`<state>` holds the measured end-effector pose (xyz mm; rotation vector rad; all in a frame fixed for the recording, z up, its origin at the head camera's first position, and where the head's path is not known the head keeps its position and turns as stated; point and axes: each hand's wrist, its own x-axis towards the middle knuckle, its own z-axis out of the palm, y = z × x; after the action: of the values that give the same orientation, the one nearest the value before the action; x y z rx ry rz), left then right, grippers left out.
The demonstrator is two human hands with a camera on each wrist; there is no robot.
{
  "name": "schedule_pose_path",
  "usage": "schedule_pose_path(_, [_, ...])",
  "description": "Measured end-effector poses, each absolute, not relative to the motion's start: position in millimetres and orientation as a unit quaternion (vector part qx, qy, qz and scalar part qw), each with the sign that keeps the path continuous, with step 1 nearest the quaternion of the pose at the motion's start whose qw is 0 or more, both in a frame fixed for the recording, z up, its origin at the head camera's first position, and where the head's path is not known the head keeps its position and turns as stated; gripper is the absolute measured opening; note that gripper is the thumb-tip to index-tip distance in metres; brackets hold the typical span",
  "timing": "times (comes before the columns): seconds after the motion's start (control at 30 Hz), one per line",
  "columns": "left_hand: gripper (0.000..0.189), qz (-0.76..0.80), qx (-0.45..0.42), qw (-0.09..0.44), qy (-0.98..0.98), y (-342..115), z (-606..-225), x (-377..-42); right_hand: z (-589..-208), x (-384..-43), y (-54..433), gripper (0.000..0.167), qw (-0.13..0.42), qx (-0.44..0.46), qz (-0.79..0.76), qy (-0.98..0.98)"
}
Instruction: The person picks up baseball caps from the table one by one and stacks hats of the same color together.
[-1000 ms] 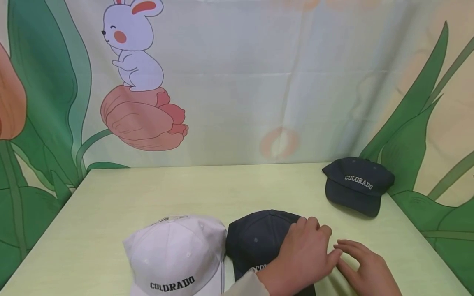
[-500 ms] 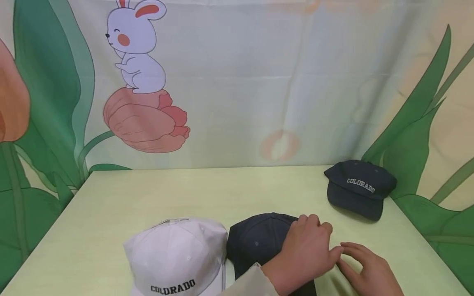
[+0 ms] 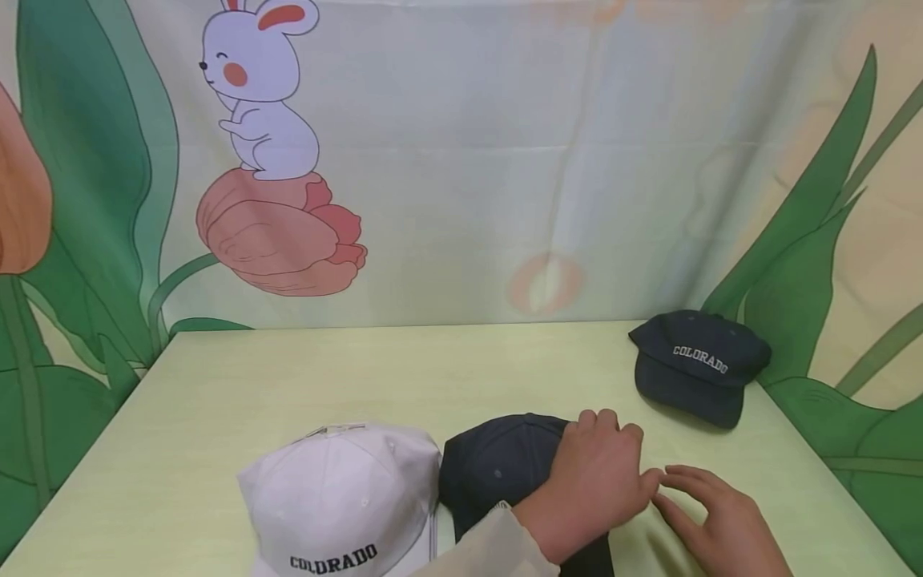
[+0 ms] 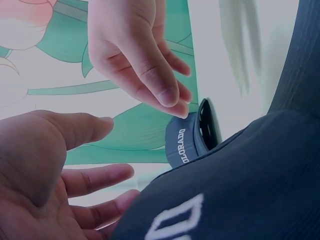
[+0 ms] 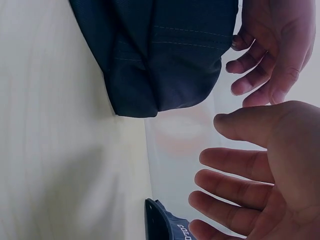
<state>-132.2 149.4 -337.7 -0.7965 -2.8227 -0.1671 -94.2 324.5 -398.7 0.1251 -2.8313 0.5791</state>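
A navy baseball cap [image 3: 490, 473] stands on the table at the front centre. My left hand [image 3: 587, 485] reaches across its right side in the head view, hiding much of its lettering. Seen from the left wrist, the fingers of the left hand [image 4: 35, 165] are extended, their tips right at the crown. To the right, my right hand [image 3: 724, 521] has its fingers spread and nothing between them. In the right wrist view, the right hand [image 5: 285, 170] is below the left hand [image 5: 280, 45], apart from the cap [image 5: 170, 60].
A white cap [image 3: 342, 497] lettered COLORADO sits directly left of the navy one. Another navy COLORADO cap [image 3: 703, 365] lies at the table's far right corner. Behind the pale table [image 3: 288, 377] hangs a cloth backdrop [image 3: 447, 200] printed with a rabbit and tulips.
My hands shift only slightly beside the navy cap, the left a little upward in the head view. All three caps stay in place.
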Motion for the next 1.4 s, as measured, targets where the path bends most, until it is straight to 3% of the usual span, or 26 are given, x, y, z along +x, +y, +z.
schedule_pose_path(0.33, [0.034,-0.04,-0.257,0.111,-0.959,153,-337,-137,-396,-101,325,0.037,0.092,0.023,0.195,-0.976])
schedule_pose_path(0.93, [0.035,-0.026,-0.244,0.102,-0.964,159,-331,-147,-388,-106,323,0.032,0.142,0.063,0.2,-0.968])
schedule_pose_path(1.4, [0.034,-0.024,-0.23,0.102,-0.968,164,-328,-155,-390,-111,326,0.029,0.15,0.064,0.207,-0.965])
